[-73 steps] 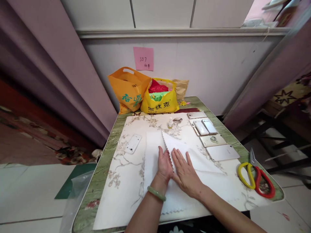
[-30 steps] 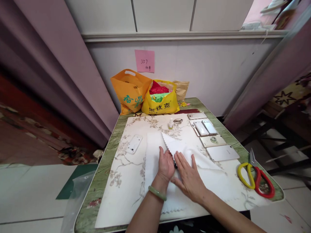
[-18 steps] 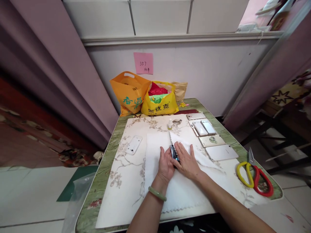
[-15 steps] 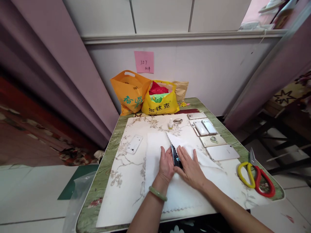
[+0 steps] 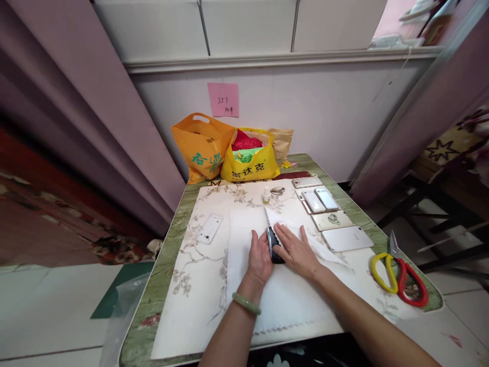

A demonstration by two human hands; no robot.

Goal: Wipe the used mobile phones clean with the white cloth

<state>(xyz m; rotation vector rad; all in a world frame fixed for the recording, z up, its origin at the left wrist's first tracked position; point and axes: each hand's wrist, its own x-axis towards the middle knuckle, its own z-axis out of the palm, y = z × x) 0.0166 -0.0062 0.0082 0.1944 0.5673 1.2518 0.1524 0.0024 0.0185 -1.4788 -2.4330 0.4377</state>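
My left hand (image 5: 260, 260), palm up with its thumb raised, cradles a glossy black phone (image 5: 272, 239) low over the table. A white cloth (image 5: 294, 311) with a scalloped edge lies spread beneath both hands. One folded-up flap of it runs under the fingers of my right hand (image 5: 298, 252), which presses that flap against the phone. The right thumb reaches across the phone's dark face. Part of the phone is hidden by the right hand and the cloth. A green bangle (image 5: 246, 304) is on the left wrist.
Left of the cloth lies a white phone (image 5: 210, 228). Several phones, including a large white one (image 5: 347, 238), line the right side. Scissors (image 5: 399, 275) with yellow and red handles rest near the right edge. A small bottle (image 5: 266, 195), an orange bag (image 5: 202, 148) and a yellow bag (image 5: 250, 165) stand farther back.
The right thumb has moved up onto the phone's face, and the right hand has shifted slightly with the cloth flap. The whole view has shifted a little.
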